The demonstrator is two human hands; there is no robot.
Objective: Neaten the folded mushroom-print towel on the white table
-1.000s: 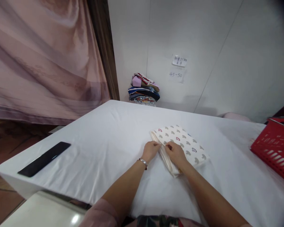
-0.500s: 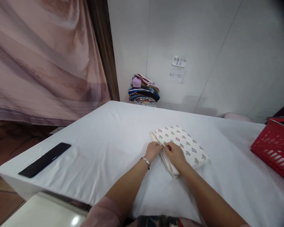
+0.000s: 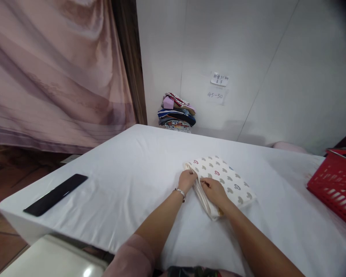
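Folded cloth (image 3: 233, 177), one piece, cream ground; scattered grey rounded motifs, a few outlined in red, blue or dark grey; stacked layers showing along its left edge, small yellowish patch near the lowest corner. Location: white-covered table (image 3: 127, 165), between 4 and 5 o'clock of the view's centre. Left hand (image 3: 187, 181), at the cloth's 9 o'clock: fingertips pinched together on the layered edge. Right hand (image 3: 215, 190), at 8 o'clock: fingers curled against that edge; cannot tell whether they grip.
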